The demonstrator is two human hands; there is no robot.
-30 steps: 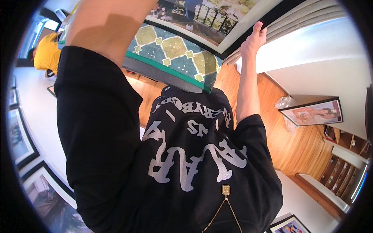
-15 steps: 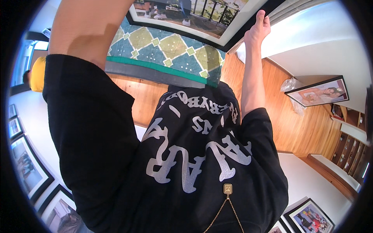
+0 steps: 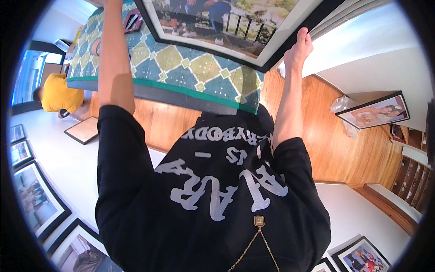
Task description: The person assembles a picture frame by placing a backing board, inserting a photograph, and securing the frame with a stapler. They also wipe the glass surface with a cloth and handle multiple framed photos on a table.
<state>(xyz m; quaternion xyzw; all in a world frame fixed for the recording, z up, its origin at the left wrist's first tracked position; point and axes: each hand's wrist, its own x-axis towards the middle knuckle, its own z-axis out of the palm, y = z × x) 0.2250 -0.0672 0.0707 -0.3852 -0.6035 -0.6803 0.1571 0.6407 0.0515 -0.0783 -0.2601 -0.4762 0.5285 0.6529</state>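
Note:
A large framed picture (image 3: 231, 27) with a black frame and white mat stands tilted at the top of the view, its upper part cut off. My right hand (image 3: 298, 49) is closed around its right black edge, thumb up. My left arm (image 3: 115, 72) stretches forward to the upper left. Only a sliver of my left hand (image 3: 97, 2) shows at the top edge, so its fingers and anything in them are hidden. Below the frame's lower edge lies a bed with a green and teal diamond-patterned cover (image 3: 181, 68).
A dark red-rimmed object (image 3: 132, 21) lies on the bed. At left, a person in a yellow shirt (image 3: 62, 93) bends near a flat framed panel (image 3: 82, 130). At right stand a leaning framed portrait (image 3: 376, 110), clear plastic wrap (image 3: 340, 104) and shelves (image 3: 413, 183). Framed photos (image 3: 41, 199) hang at left.
My left arm has swung forward and lower, away from the camera. The large picture now shows more and sits slightly lower. The person in yellow and more of the bed have come into view.

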